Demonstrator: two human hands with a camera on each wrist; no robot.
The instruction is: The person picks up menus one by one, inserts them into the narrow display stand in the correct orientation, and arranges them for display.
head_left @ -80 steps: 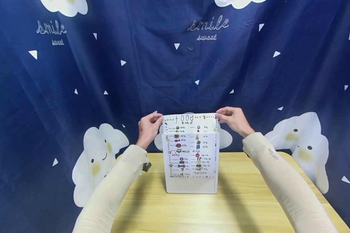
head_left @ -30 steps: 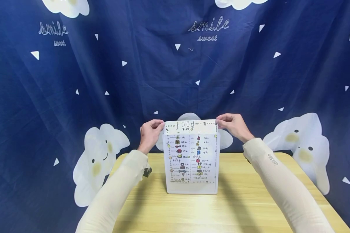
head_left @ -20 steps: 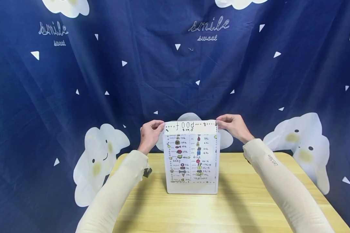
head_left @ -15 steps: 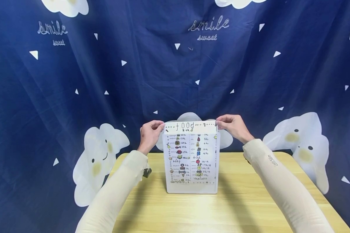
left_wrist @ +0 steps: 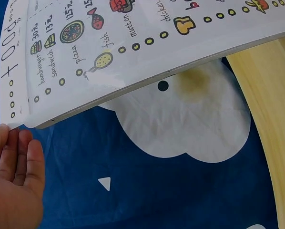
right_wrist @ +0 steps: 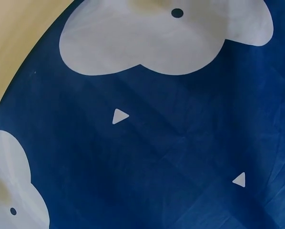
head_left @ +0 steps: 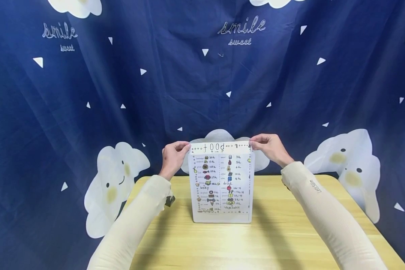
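A white sheet [head_left: 220,147] with a hand-drawn food menu stands almost fully inside a translucent plastic sleeve [head_left: 221,215] that stands upright on the wooden table [head_left: 222,243]. My left hand [head_left: 173,155] pinches the sheet's top left corner. My right hand [head_left: 269,147] pinches its top right corner. Only the strip with the word "food" shows above the sleeve. In the left wrist view the menu sheet [left_wrist: 133,43] curves overhead, and the left hand's fingers [left_wrist: 16,157] touch its corner. The right wrist view shows only blue cloth [right_wrist: 157,143], no hand.
A dark blue curtain [head_left: 202,75] with white clouds, small triangles and the words "smile sweet" hangs behind the table and at both sides. The table's far edge [head_left: 290,178] lies just behind the sleeve. Bare wood stretches in front of it.
Both hands have lowered the menu sheet deeper into the sleeve. Less of the sheet shows above the sleeve's rim than 2.7 s ago.
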